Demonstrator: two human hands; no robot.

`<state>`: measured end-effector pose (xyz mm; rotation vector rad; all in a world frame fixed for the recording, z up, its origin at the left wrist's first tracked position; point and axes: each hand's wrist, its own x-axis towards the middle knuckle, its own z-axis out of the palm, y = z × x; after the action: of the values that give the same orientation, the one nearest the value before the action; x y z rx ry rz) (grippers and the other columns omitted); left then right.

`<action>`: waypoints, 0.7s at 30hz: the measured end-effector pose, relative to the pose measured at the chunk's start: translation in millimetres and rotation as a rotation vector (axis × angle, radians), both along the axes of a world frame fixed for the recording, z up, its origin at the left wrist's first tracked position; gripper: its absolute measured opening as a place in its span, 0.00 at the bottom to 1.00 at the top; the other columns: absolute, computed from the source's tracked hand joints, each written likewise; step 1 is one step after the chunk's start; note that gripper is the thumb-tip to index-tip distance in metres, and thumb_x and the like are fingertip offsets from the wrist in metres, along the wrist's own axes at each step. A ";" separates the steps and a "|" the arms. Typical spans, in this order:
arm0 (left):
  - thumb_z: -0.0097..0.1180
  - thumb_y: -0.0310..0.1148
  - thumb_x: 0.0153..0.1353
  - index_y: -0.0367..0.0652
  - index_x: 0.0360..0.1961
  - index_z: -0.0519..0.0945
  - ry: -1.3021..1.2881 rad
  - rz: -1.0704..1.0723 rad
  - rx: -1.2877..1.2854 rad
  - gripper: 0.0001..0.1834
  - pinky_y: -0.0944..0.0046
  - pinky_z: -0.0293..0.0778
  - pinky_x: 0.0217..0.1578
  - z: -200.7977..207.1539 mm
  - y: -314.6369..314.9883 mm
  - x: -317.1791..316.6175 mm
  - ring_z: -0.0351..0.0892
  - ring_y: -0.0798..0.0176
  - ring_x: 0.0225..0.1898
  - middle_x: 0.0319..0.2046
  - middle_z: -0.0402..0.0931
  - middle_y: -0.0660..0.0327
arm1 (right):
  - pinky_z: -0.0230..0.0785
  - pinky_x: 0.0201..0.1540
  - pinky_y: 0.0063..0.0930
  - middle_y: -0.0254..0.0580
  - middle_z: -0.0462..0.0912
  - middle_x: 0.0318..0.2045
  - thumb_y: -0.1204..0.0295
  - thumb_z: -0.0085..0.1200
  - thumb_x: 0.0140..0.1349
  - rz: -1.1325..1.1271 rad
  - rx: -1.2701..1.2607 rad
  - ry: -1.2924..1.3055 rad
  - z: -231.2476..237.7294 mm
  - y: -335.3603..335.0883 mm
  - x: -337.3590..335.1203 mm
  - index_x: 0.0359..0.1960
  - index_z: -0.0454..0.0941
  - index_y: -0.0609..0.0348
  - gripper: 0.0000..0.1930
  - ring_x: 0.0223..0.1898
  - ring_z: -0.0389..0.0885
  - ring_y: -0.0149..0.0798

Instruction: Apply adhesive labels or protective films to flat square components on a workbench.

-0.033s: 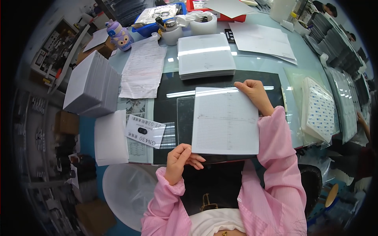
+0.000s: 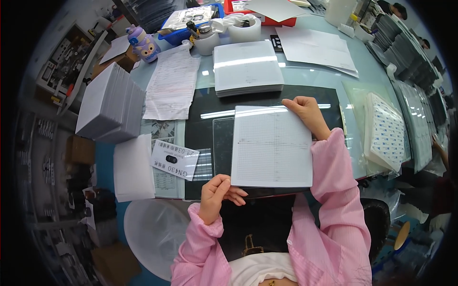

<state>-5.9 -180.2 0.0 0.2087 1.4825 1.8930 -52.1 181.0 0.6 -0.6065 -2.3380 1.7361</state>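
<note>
In front of me, a thin white rectangular sheet with a fine printed grid and crossing axis lines [image 2: 272, 148] is held over a black mat [image 2: 200, 114]. My right hand [image 2: 307, 114] grips its upper right corner, thumb on top. At the lower left corner, my left hand [image 2: 219, 193] pinches the edge between thumb and forefinger, its other fingers loosely curled below. Partly under the sheet, to its left, lies a clear rectangular plate [image 2: 222, 143]. Beyond the mat's middle sits a stack of similar white sheets [image 2: 248, 66], with a bright light reflection across the top one.
At left stand a tall stack of white sheets [image 2: 102, 102], a white paper pile [image 2: 133, 169] and a printed card [image 2: 174, 159]. Farther back are a written paper [image 2: 171, 83], a purple bottle [image 2: 143, 44] and a white tub [image 2: 244, 31]. Bagged sheets [image 2: 384, 131] lie right; a bin [image 2: 155, 233] stands below.
</note>
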 end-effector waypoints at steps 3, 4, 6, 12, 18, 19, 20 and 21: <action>0.43 0.31 0.79 0.33 0.45 0.75 0.003 0.030 0.003 0.12 0.61 0.86 0.33 -1.7 0.3 1.1 0.89 0.54 0.29 0.33 0.86 0.45 | 0.57 0.20 0.23 0.29 0.72 0.14 0.58 0.67 0.65 0.008 -0.010 0.025 -1.4 1.1 -1.6 0.19 0.79 0.57 0.21 0.17 0.66 0.22; 0.43 0.31 0.79 0.33 0.45 0.75 0.011 0.027 0.009 0.12 0.61 0.86 0.33 -2.3 0.7 1.7 0.89 0.54 0.29 0.33 0.86 0.45 | 0.57 0.20 0.23 0.29 0.72 0.14 0.58 0.67 0.65 0.003 -0.019 0.022 -1.8 1.1 -1.9 0.19 0.79 0.58 0.21 0.17 0.66 0.22; 0.43 0.30 0.79 0.33 0.44 0.75 0.030 0.038 0.026 0.12 0.61 0.86 0.33 -3.2 1.4 2.9 0.88 0.54 0.29 0.32 0.85 0.46 | 0.58 0.20 0.23 0.30 0.73 0.15 0.58 0.67 0.64 0.001 -0.018 0.027 -2.4 1.1 -1.8 0.20 0.80 0.58 0.20 0.17 0.67 0.23; 0.43 0.29 0.79 0.32 0.44 0.76 0.031 0.072 0.068 0.12 0.60 0.87 0.35 -2.9 0.7 5.1 0.88 0.54 0.30 0.31 0.85 0.47 | 0.59 0.20 0.22 0.30 0.75 0.15 0.57 0.67 0.66 -0.003 0.008 -0.005 -0.9 0.6 -0.6 0.21 0.80 0.57 0.20 0.16 0.68 0.22; 0.45 0.30 0.78 0.33 0.42 0.77 0.092 0.082 0.037 0.12 0.60 0.87 0.36 -2.1 3.7 7.0 0.88 0.55 0.30 0.31 0.85 0.49 | 0.59 0.20 0.23 0.30 0.74 0.15 0.58 0.67 0.65 -0.013 0.006 -0.010 0.0 -0.3 -0.8 0.21 0.81 0.58 0.20 0.16 0.67 0.22; 0.45 0.30 0.78 0.33 0.41 0.77 0.082 0.078 0.031 0.11 0.59 0.87 0.35 -1.7 4.0 6.8 0.88 0.55 0.30 0.30 0.84 0.49 | 0.60 0.20 0.23 0.30 0.74 0.14 0.59 0.67 0.65 -0.017 -0.004 -0.011 0.2 -0.3 -0.7 0.20 0.81 0.59 0.20 0.16 0.67 0.23; 0.45 0.30 0.77 0.34 0.41 0.76 0.076 0.078 0.036 0.11 0.58 0.87 0.34 -1.2 4.1 6.6 0.87 0.55 0.29 0.29 0.84 0.49 | 0.59 0.21 0.24 0.30 0.74 0.14 0.59 0.67 0.65 -0.017 0.001 -0.005 0.6 -0.2 -0.5 0.20 0.81 0.58 0.20 0.16 0.67 0.23; 0.45 0.30 0.77 0.34 0.41 0.76 0.071 0.083 0.043 0.11 0.57 0.87 0.34 -0.8 4.1 6.3 0.87 0.55 0.29 0.29 0.83 0.49 | 0.59 0.21 0.24 0.30 0.73 0.14 0.59 0.67 0.65 -0.015 0.005 0.001 1.0 0.0 -0.4 0.19 0.80 0.58 0.20 0.17 0.66 0.23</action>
<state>0.4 -176.1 -0.8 0.2404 1.5195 2.0038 -52.5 181.0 1.6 -0.6200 -2.3306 1.7229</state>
